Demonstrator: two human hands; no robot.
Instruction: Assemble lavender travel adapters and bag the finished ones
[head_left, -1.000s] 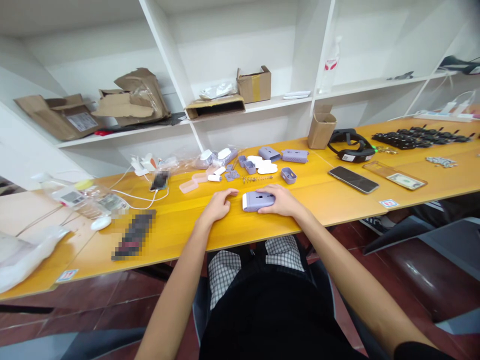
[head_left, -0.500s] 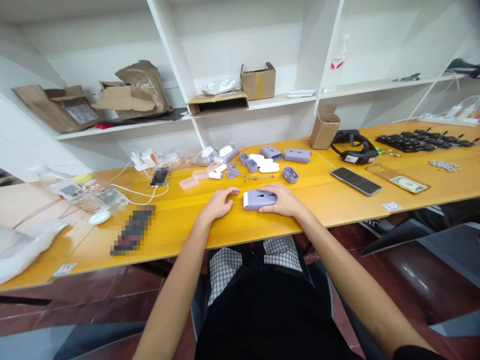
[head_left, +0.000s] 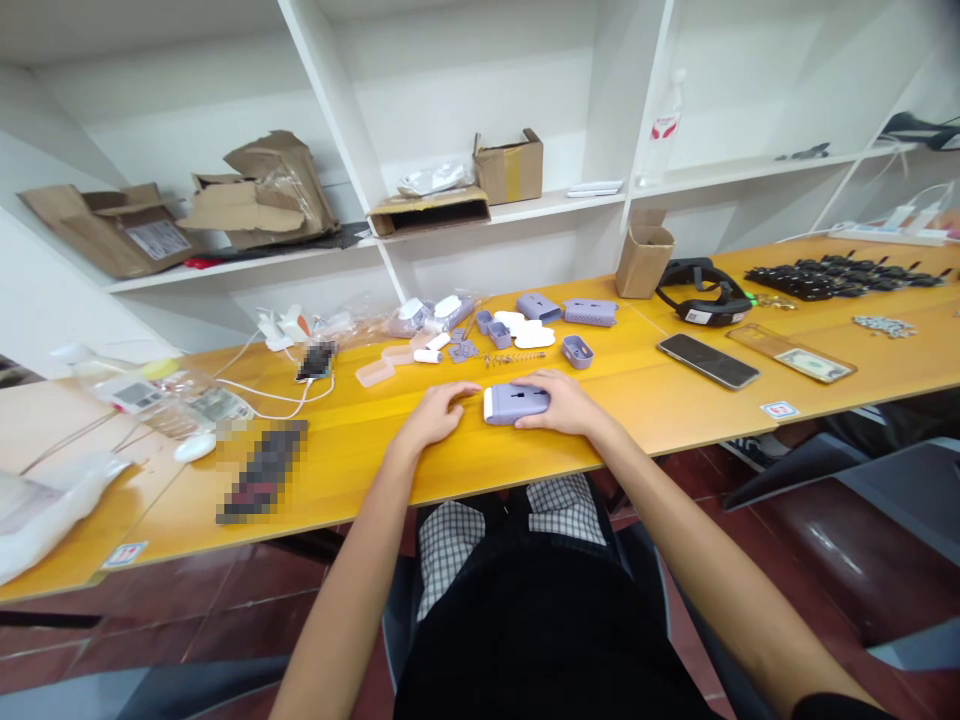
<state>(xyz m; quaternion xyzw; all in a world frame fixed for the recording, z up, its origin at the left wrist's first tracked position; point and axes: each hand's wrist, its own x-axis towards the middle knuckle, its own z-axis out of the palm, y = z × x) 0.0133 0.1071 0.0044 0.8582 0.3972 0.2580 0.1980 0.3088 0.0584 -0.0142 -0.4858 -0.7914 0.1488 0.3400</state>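
My right hand (head_left: pixel 561 403) lies over the right end of a lavender plastic device with a white end cap (head_left: pixel 511 403), which rests flat on the yellow table (head_left: pixel 352 440); the fingers curl around it. My left hand (head_left: pixel 437 412) rests flat on the table just left of the device, fingers stretched toward its white end, holding nothing. Beyond them lie several loose lavender and white parts (head_left: pixel 525 330), a small lavender tray-shaped piece (head_left: pixel 577 351) and a thin spring (head_left: pixel 516 357).
A smartphone (head_left: pixel 707 360), black headset (head_left: pixel 703 290), clear case with a banknote (head_left: pixel 791 353) and small cardboard box (head_left: pixel 643 260) sit to the right. Cables, a charging phone (head_left: pixel 316 361), plastic bags and a white mouse (head_left: pixel 193 448) lie left. White shelves with boxes stand behind.
The hands and the device stay in place on the table; only the camera view sways slightly.
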